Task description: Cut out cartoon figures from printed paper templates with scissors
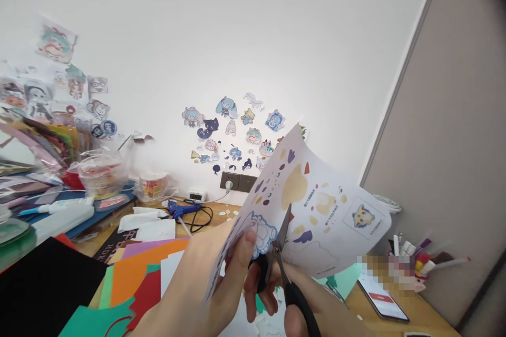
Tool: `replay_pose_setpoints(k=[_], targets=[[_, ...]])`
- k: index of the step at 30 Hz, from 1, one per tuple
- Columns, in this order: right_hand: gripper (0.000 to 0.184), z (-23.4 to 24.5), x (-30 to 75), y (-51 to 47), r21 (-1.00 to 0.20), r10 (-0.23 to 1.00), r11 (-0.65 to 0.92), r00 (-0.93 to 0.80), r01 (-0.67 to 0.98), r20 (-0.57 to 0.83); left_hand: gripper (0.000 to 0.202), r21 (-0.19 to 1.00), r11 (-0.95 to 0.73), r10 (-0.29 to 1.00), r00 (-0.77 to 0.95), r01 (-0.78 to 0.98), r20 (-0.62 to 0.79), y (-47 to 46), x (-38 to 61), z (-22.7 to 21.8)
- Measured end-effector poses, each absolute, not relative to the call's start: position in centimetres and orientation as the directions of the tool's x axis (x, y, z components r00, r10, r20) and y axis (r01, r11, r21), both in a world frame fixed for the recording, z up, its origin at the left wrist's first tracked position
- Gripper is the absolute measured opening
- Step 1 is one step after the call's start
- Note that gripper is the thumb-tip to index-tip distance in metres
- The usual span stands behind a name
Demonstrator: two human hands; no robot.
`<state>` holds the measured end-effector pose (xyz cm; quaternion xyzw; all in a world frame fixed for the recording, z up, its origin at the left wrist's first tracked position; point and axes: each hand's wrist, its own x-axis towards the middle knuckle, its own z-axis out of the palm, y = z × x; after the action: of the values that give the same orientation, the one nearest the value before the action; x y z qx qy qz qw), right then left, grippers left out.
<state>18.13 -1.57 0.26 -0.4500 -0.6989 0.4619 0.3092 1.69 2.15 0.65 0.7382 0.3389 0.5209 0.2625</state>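
Note:
A white printed sheet [322,160] is held up in front of me, curved and tilted, with yellow, purple and pink cartoon parts on it. My left hand [227,279] grips its lower left, the thumb pressed on a blue-outlined cartoon figure [261,237]. In my right hand [264,288] is a pair of black-handled scissors [277,248], the fingers through the loops. The blades point upward at the sheet beside the blue figure, one blade showing in front of the paper. Part of my right hand is hidden behind the scissors and sheet.
Coloured paper [132,274] and a black sheet [43,284] lie at left. Behind them are a blue glue gun [184,209] with its cord and a wrapped tub [153,185]. At right are a phone [383,295] and a pen holder [409,274]. Cutouts [227,108] cover the wall.

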Motion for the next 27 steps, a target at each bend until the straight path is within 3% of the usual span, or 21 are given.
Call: replay_pose_setpoints(k=[3,7,15,19,23,27], targets=[[0.069,0.6,18.3,-1.4,-0.918,0.917,0.138,-0.398,0.373,-0.024,0.038,0.778,-0.563,0.826,0.172,0.280,0.536,1.9,1.6,0.4],[0.066,0.9,18.2,-1.3,-0.932,0.914,0.114,-0.403,0.345,-0.037,0.044,0.812,-0.545,0.831,0.265,0.210,0.489,1.7,1.7,0.6],[0.075,0.6,18.2,-2.0,-0.894,0.936,0.096,-0.346,0.438,-0.069,0.036,0.743,-0.645,0.761,0.245,0.179,0.601,1.8,1.6,0.7],[0.073,0.4,18.5,-2.6,-0.838,0.971,0.084,-0.232,0.539,-0.052,0.028,0.692,-0.666,0.744,0.176,0.278,0.645,2.1,1.1,-0.5],[0.074,0.7,19.0,-2.2,-0.828,0.950,0.080,-0.295,0.555,-0.106,0.018,0.685,-0.628,0.762,0.113,0.370,0.638,2.3,0.6,-1.4],[0.070,0.6,19.2,-1.7,-0.853,0.917,0.133,-0.390,0.505,-0.088,0.021,0.704,-0.581,0.796,0.105,0.407,0.596,2.2,0.1,-1.4]])
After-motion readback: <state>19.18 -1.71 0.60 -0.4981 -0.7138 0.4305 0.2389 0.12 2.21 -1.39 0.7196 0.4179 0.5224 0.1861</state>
